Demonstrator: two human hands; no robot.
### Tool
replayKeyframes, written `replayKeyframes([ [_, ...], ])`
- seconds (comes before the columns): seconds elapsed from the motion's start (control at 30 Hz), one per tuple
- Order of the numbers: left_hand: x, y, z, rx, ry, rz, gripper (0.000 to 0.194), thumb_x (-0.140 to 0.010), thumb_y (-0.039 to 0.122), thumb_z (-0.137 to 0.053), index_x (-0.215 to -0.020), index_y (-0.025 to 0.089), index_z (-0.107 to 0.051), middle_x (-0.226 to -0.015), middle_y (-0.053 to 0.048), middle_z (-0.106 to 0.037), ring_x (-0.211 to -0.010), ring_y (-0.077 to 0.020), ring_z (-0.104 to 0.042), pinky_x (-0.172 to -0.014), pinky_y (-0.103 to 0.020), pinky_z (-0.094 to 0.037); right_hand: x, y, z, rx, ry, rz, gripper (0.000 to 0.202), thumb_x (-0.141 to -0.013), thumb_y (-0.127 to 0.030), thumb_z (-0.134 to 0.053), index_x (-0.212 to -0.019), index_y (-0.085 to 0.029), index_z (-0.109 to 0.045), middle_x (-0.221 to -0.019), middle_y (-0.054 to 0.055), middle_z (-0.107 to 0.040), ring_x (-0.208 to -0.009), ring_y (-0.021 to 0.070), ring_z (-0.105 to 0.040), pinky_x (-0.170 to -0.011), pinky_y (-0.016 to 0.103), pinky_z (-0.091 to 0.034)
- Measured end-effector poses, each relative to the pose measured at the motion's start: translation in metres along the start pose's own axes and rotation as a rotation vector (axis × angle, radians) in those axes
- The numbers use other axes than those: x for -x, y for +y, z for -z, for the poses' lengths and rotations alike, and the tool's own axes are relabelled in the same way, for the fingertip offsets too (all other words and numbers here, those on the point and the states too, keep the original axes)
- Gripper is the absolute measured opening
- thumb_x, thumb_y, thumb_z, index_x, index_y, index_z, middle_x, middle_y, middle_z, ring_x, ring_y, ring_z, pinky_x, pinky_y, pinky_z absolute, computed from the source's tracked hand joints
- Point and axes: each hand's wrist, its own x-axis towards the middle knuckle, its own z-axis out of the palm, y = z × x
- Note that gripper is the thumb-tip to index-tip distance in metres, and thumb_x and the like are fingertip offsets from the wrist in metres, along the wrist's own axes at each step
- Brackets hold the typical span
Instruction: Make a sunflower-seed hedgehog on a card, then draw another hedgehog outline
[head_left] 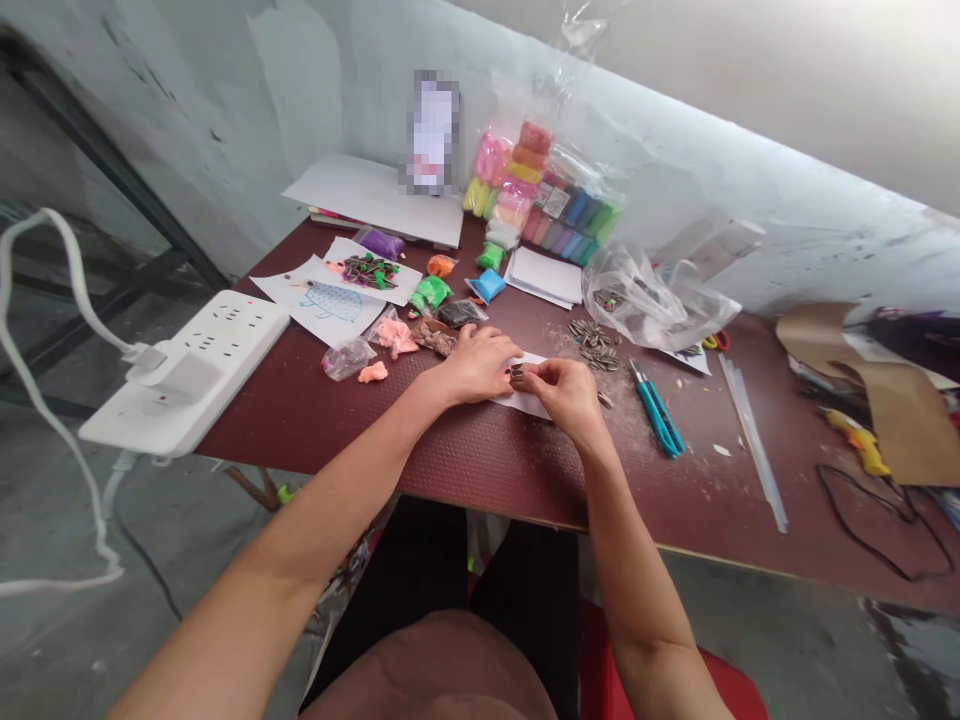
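Observation:
Near the front of the dark red table, a small white paper (531,403) lies under both hands. My left hand (480,365) rests over its left end, fingers bent together beside a small pinkish piece; whether they grip it is unclear. My right hand (561,392) pinches at a small dark striped piece, like a sunflower seed (517,376), just above the paper. A loose pile of seeds (595,345) lies behind my right hand. Brown clay in a wrapper (433,337) and peach clay (394,335) sit left of my left hand.
Teal snips (657,408) and clear glue sticks (754,440) lie to the right, with a yellow glue gun (859,440) beyond. A white power strip (187,370) overhangs the left edge. Bagged coloured clay (574,215), a plastic bag (649,300) and drawn papers (322,305) stand behind.

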Motion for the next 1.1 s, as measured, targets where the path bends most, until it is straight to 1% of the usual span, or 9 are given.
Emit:
replayKeyframes([
  [0.2, -0.0007, -0.0003, -0.0009, -0.009, 0.013, -0.004, 0.044, -0.083, 0.023, -0.063, -0.127, 0.022, -0.067, -0.134, -0.01, -0.07, -0.137, -0.0326, -0.049, -0.116, -0.053, -0.027, 0.0001, -0.0024, -0.0017, 0.029, 0.042, 0.0, 0.028, -0.082, -0.043, -0.067, -0.079, -0.018, -0.079, -0.071, 0.003, -0.075, -0.07, 0.0172, -0.064, -0.065, 0.025, -0.04],
  [0.33, -0.0007, 0.0003, 0.0004, -0.004, 0.002, 0.0, 0.045, -0.082, 0.025, -0.064, -0.127, 0.023, -0.068, -0.134, -0.009, -0.07, -0.138, -0.0337, -0.048, -0.115, -0.054, -0.028, 0.0012, -0.0064, -0.0023, 0.055, 0.049, 0.008, 0.023, -0.083, -0.038, -0.066, -0.081, -0.019, -0.08, -0.074, 0.004, -0.077, -0.071, 0.0176, -0.064, -0.065, 0.026, -0.038],
  [0.47, -0.0005, 0.0006, 0.0008, 0.002, 0.006, 0.0, 0.044, -0.083, 0.026, -0.064, -0.127, 0.023, -0.068, -0.134, -0.009, -0.069, -0.138, -0.0331, -0.048, -0.116, -0.053, -0.027, 0.0026, -0.0097, -0.0023, 0.092, 0.067, 0.01, 0.02, -0.083, -0.033, -0.066, -0.077, -0.02, -0.08, -0.072, 0.003, -0.076, -0.068, 0.0172, -0.064, -0.066, 0.028, -0.036],
  [0.6, 0.0, 0.0003, 0.0, -0.003, 0.015, -0.002, 0.042, -0.084, 0.025, -0.063, -0.125, 0.023, -0.068, -0.134, -0.009, -0.07, -0.137, -0.0321, -0.049, -0.115, -0.052, -0.027, 0.0031, -0.0077, -0.0023, 0.043, 0.055, 0.009, 0.019, -0.083, -0.035, -0.067, -0.079, -0.021, -0.08, -0.073, 0.003, -0.077, -0.068, 0.0173, -0.065, -0.066, 0.027, -0.038],
  [0.73, 0.0, -0.0002, -0.0001, -0.007, 0.014, -0.006, 0.041, -0.085, 0.025, -0.062, -0.125, 0.023, -0.067, -0.135, -0.009, -0.07, -0.138, -0.0317, -0.049, -0.116, -0.052, -0.027, 0.0031, -0.0037, -0.0009, -0.012, 0.081, -0.009, 0.024, -0.085, -0.04, -0.067, -0.08, -0.02, -0.079, -0.077, 0.004, -0.078, -0.07, 0.0177, -0.066, -0.066, 0.027, -0.038],
  [0.9, 0.0002, 0.0003, 0.0007, -0.005, 0.007, 0.002, 0.043, -0.084, 0.024, -0.062, -0.127, 0.023, -0.067, -0.135, -0.01, -0.07, -0.139, -0.0328, -0.048, -0.116, -0.053, -0.026, 0.0017, -0.0033, 0.0011, 0.066, 0.057, -0.011, 0.026, -0.084, -0.041, -0.065, -0.075, -0.019, -0.076, -0.073, 0.005, -0.076, -0.07, 0.0181, -0.064, -0.067, 0.028, -0.039],
  [1.1, 0.0001, -0.0005, -0.0005, -0.001, 0.028, -0.014, 0.042, -0.082, 0.024, -0.062, -0.124, 0.026, -0.068, -0.133, -0.008, -0.071, -0.137, -0.032, -0.05, -0.115, -0.052, -0.027, 0.0027, -0.0059, -0.0038, 0.127, 0.047, -0.024, 0.029, -0.085, -0.042, -0.063, -0.07, -0.02, -0.074, -0.068, 0.004, -0.073, -0.069, 0.0179, -0.063, -0.068, 0.027, -0.04],
])
